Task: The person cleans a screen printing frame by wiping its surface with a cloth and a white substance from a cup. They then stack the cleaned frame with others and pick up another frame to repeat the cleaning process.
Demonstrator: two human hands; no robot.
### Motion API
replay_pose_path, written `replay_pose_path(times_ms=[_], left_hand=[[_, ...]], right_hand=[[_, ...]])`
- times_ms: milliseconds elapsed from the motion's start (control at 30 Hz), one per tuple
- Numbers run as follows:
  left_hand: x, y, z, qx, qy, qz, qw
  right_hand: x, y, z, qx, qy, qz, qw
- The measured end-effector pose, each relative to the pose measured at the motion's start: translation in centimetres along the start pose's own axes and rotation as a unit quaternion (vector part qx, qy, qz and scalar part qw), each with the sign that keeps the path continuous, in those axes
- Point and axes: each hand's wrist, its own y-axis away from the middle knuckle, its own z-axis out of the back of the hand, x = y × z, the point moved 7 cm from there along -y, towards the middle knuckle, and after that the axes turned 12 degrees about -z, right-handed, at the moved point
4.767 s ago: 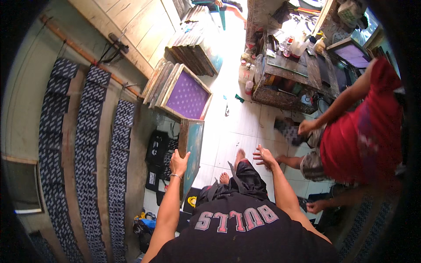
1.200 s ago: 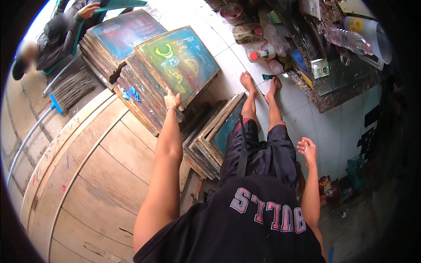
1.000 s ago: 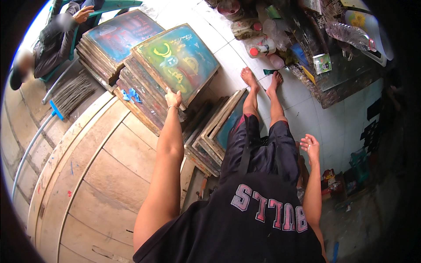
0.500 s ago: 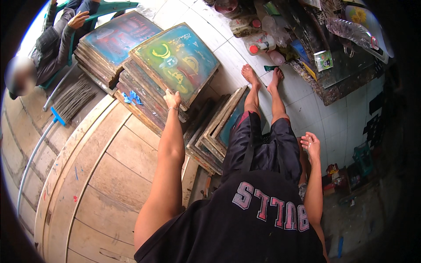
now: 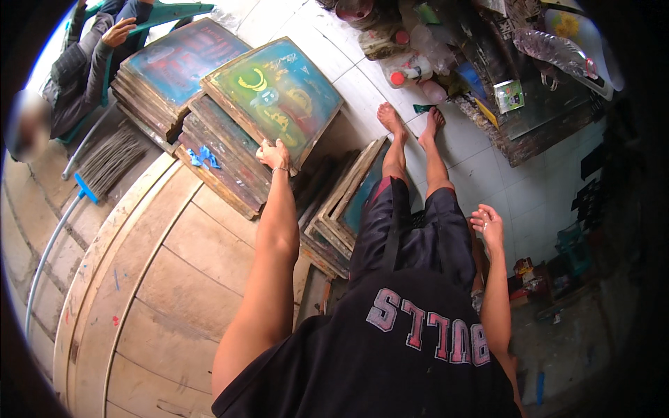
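Note:
My left hand (image 5: 273,155) is closed on the near edge of a screen-printing frame (image 5: 306,83), close to its lower corner. The frame has a wooden border and a blue-green mesh with yellow designs. It lies on top of a stack of similar wooden frames (image 5: 226,150), and the fingertips are partly hidden at the edge. My right hand (image 5: 488,221) hangs free at my right side, fingers loosely bent and apart, holding nothing. Whitish smears show on its fingers.
Another frame stack (image 5: 185,59) stands at the far left, and more frames (image 5: 341,209) lean beside my legs. A stick broom (image 5: 111,160) lies left, near a seated person (image 5: 77,76). A cluttered dark table (image 5: 557,118) with bottles stands at right.
The view has shifted slightly. My left hand stays on the frame's edge, a little nearer its lower corner. My right hand still hangs at my side.

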Motion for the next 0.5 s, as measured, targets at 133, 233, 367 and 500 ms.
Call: replay_pose_path(times_ms=[133,233,367,500], left_hand=[[-1.1,0.5,-0.3,-0.043,0.08,0.029,0.995],[-0.8,-0.4,-0.6,-0.032,0.078,0.085,0.993],[-2.7,-2.3,-3.4,0.117,0.138,0.033,0.983],[-6.8,-1.4,-3.4,0.113,0.175,-0.02,0.978]], right_hand=[[1.0,0.8,0.3,-0.019,0.017,0.014,1.0],[1.1,1.3,1.1,-0.026,0.014,0.026,0.999],[1.8,1.6,1.6,-0.035,0.03,0.053,0.998],[5.3,2.7,-0.9,-0.037,0.066,0.123,0.989]])
